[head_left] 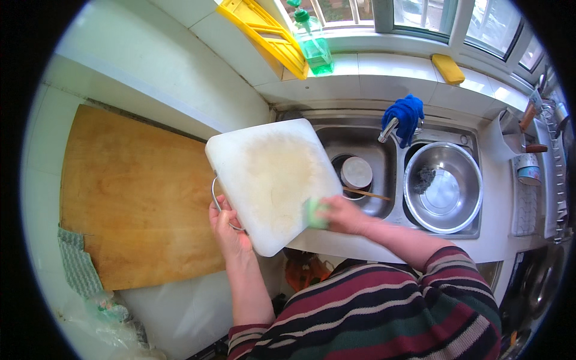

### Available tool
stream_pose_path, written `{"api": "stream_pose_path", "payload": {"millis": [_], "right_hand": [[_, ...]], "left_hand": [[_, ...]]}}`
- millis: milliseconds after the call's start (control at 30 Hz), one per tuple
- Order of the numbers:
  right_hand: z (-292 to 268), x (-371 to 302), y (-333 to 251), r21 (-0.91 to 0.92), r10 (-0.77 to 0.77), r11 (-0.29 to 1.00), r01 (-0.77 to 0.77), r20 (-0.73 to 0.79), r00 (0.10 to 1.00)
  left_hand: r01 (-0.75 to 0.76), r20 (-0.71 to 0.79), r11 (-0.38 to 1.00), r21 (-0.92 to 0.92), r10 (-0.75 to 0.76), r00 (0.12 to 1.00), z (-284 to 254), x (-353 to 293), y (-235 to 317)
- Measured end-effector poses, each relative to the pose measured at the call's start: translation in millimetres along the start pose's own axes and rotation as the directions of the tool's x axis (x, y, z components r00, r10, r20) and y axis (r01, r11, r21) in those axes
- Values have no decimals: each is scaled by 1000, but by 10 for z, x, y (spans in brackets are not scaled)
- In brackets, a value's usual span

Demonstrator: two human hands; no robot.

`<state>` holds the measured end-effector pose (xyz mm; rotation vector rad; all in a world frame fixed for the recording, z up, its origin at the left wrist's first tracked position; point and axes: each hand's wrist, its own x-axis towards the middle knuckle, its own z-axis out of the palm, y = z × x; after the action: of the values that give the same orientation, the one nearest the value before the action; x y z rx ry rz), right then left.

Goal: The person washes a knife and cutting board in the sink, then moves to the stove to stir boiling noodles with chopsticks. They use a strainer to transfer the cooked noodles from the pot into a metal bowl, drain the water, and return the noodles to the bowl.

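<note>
A thick white cutting board (273, 174), stained yellowish-brown over its middle, is held tilted partly over the left sink basin. My left hand (228, 225) is closed at its left side, around the metal handle (216, 195). Against the board's lower right part, my right hand (341, 214) presses a green scrubbing sponge (315, 213); the hand and sponge are smeared by motion. Beyond the board, the left basin (369, 144) holds a white round bowl (356, 173) and a pair of wooden chopsticks (375, 193).
A steel bowl (474, 198) with a dark scourer (424, 179) fills the right basin. A blue cloth (404, 117) hangs over the faucet (388, 130). A green soap bottle (314, 45) and yellow sponge (447, 69) sit on the sill. To the left lies a large wooden board (138, 198).
</note>
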<state>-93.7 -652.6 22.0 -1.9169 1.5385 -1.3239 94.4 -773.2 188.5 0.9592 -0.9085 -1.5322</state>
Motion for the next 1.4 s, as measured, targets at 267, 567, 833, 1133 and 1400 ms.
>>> {"api": "stream_pose_path", "payload": {"millis": [267, 567, 833, 1133, 1400], "right_hand": [[193, 545, -458, 94, 31, 996, 9, -414, 910], [-20, 3, 1060, 155, 727, 663, -733, -370, 579], [133, 980, -678, 30, -8, 999, 30, -571, 821], [104, -20, 942, 28, 528, 794, -607, -525, 668], [-628, -1708, 475, -81, 560, 572, -816, -688, 461]], "left_hand": [[21, -74, 997, -69, -26, 997, -17, -133, 45], [-10, 146, 998, -63, 19, 989, -196, -386, 330], [54, 106, 998, 11, -55, 993, -293, -500, 290], [236, 481, 972, 12, -213, 851, -587, -250, 418], [79, 80, 986, 149, -92, 993, -520, -441, 718]]}}
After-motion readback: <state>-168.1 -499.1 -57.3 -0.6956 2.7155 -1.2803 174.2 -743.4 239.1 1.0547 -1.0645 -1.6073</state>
